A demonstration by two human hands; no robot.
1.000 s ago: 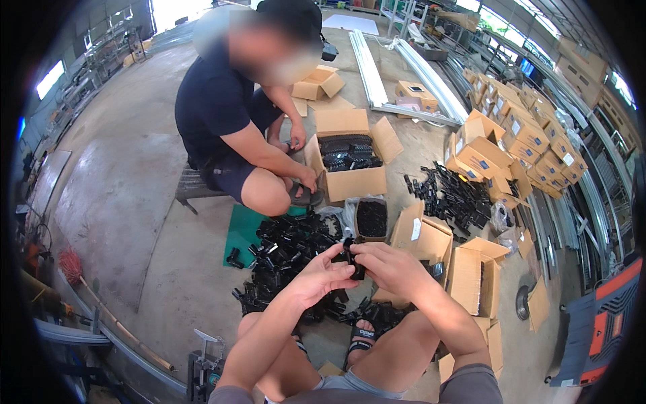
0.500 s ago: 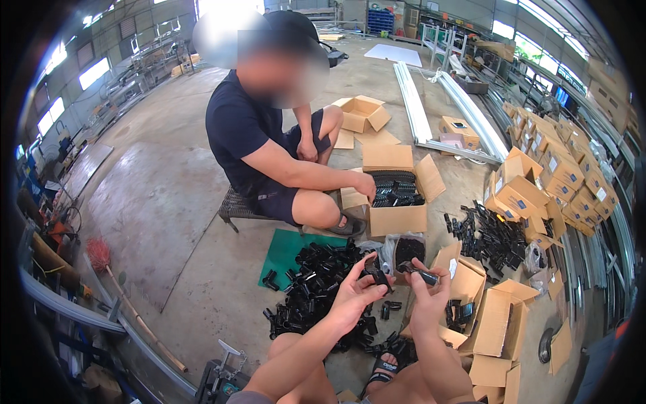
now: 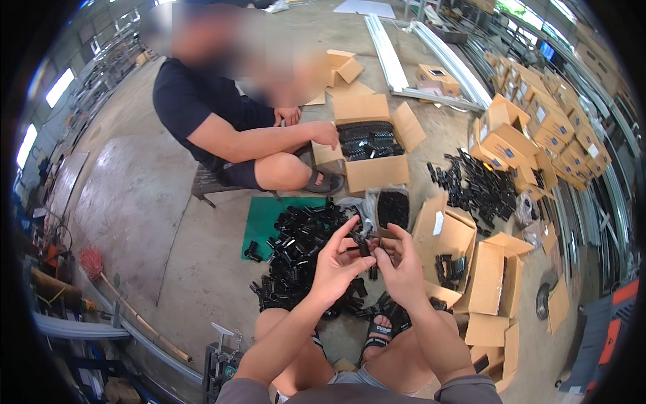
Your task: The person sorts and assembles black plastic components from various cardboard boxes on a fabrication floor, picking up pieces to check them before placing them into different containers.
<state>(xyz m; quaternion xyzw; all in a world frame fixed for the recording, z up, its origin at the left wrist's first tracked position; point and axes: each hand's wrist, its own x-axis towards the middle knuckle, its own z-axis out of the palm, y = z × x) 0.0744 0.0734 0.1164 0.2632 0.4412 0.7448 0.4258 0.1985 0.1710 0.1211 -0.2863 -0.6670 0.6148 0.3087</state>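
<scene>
My left hand [image 3: 338, 268] pinches a short black tubular fitting [image 3: 364, 248] between thumb and fingers, in front of my knees. Close beside it, my right hand [image 3: 402, 271] has its thumb and fingertips drawn together at the fitting's right side; what small piece they hold there, I cannot make out. Below and left of my hands lies a heap of similar black fittings [image 3: 296, 246], partly on a green sheet [image 3: 258, 219]. Just beyond my hands stands a bag-lined box of small black pieces [image 3: 393, 207].
Across from me a seated person [image 3: 222, 128] reaches to an open carton [image 3: 377, 176] packed with black parts. More black parts [image 3: 478, 188] lie loose at the right. Open cartons [image 3: 490, 283] stand by my right knee. A broom [image 3: 134, 310] lies at the left.
My hands have come together, the right no longer holding a black fitting apart. The view has tilted down. The other person's hand has drawn back to the carton's left edge.
</scene>
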